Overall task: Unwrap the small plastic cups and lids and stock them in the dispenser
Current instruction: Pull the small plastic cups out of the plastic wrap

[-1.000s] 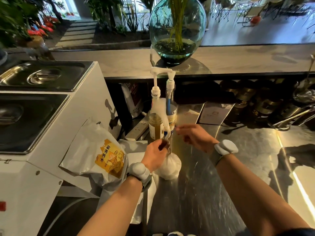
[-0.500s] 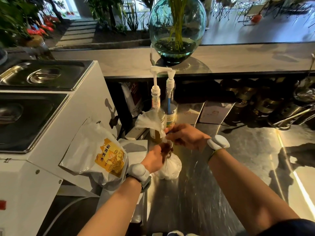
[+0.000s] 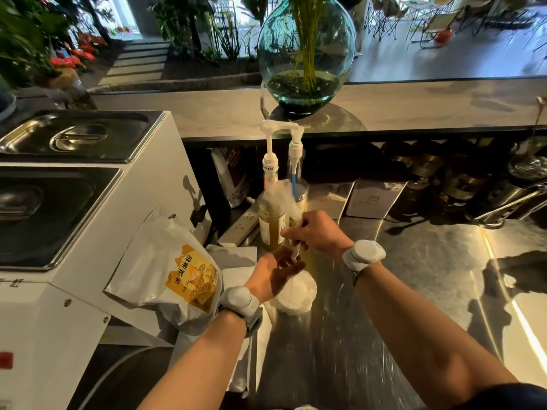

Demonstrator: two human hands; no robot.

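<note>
Wrapped plastic cups (image 3: pixel 296 294) sit in a white bundle on the steel bench (image 3: pixel 414 291), in front of two pump bottles (image 3: pixel 270 220). Right hand (image 3: pixel 318 232) pinches the loose clear wrapper (image 3: pixel 288 199) above the bundle; left hand (image 3: pixel 276 272) hovers over it, fingers relaxed, grasping nothing

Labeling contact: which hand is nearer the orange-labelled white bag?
Left. The left hand sits just right of the white bag, apart from it; the right hand is farther right, by the pump bottles.
</note>
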